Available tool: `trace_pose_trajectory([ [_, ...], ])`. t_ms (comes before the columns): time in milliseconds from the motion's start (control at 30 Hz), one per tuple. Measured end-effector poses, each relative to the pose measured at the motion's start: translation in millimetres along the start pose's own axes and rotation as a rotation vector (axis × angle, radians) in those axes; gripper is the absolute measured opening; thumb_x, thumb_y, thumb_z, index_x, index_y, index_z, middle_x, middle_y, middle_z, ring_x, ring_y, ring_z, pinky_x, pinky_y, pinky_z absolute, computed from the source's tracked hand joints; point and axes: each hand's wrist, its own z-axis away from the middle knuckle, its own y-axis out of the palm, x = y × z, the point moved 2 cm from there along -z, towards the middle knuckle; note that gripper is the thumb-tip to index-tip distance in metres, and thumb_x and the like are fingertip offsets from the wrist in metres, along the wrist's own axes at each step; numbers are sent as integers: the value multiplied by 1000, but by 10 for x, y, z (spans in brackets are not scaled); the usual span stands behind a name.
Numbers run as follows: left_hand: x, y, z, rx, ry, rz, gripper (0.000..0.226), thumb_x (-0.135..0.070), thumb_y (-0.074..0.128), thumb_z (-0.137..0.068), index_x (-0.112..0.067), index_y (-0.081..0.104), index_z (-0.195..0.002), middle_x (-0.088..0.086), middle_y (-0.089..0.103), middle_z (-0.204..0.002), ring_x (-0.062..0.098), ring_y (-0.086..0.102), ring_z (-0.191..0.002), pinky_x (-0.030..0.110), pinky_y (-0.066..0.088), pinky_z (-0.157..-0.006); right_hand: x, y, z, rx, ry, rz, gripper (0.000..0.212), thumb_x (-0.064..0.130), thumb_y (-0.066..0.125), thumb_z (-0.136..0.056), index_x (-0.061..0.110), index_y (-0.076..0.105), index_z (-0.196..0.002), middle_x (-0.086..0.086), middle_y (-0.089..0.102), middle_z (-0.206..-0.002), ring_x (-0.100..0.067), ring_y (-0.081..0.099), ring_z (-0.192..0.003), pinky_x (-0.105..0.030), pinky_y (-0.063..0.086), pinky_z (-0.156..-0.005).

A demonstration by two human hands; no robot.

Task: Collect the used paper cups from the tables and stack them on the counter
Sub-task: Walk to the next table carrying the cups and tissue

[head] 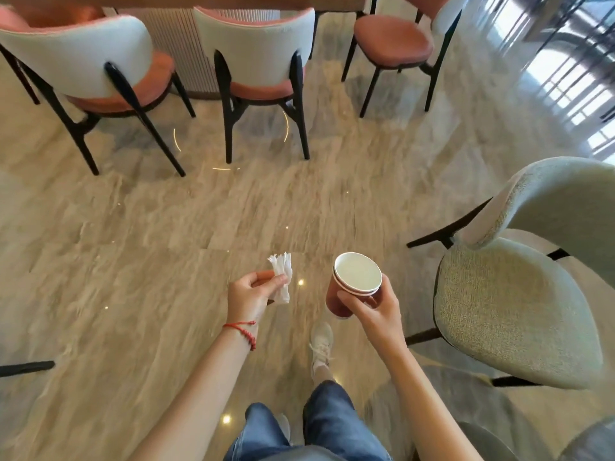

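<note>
**Gripping nested cups and a napkin, mid-walk across a café floor**

Curled around the side of a short stack of paper cups (354, 284), the right hand (372, 311) held them upright at about waist height, thumb on the near side and fingers wrapped behind. Two rims showed one inside the other, so at least two reddish cups were nested; the top one looked empty, with a pale inside. The left hand (253, 294), with a red cord bracelet (244, 331) at the wrist, pinched a crumpled white napkin (282, 276) between thumb and fingers (something reddish sat behind the napkin, too hidden to name).

Below, jeans and one pale sneaker (321, 344) stepped over a glossy marbled floor (133, 261). A grey upholstered chair (519, 294) stood close on the right. Ahead, pink-seated chairs (256, 61) were tucked at a long wooden table (199, 0).

This looked like the carrying step, between tables. No counter was visible, so the next move likely called for walking on with the stack level, either to another table or to the counter.
</note>
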Motion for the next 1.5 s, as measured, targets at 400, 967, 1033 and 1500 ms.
trace_pose_trajectory([
  [400,-929,1310,-1353,1,49,0,16,-3,79,-66,-11,66,-70,-6,66,-52,3,63,-50,16,49,-47,469,-316,-2112,26,-41,-41,49,12,81,-69,34,56,-106,20,67,-102,0,63,-97,-12,48,-77],
  [967,-2109,2278,-4008,64,43,-48,15,-5,77,-68,-13,66,-75,-9,68,-53,2,64,-52,16,50,-48,715,156,-4967,-61,10,-56,51,14,81,-69,35,55,-107,21,67,-101,1,62,-98,-14,50,-78],
  [1033,-2318,2393,-4364,81,49,-58,16,-6,78,-68,-14,66,-75,-10,68,-55,2,64,-53,15,49,-48,793,225,-5332,-86,-3,-53,52,17,81,-67,34,55,-108,21,67,-101,0,62,-98,-13,49,-79],
  [1500,-2998,3557,-6278,80,79,-102,14,-13,79,-69,-18,67,-74,-12,69,-59,2,66,-57,14,49,-50,801,134,-7552,-119,1,-57,52,12,82,-68,33,55,-108,15,67,-102,-3,62,-99,-14,49,-79],
])
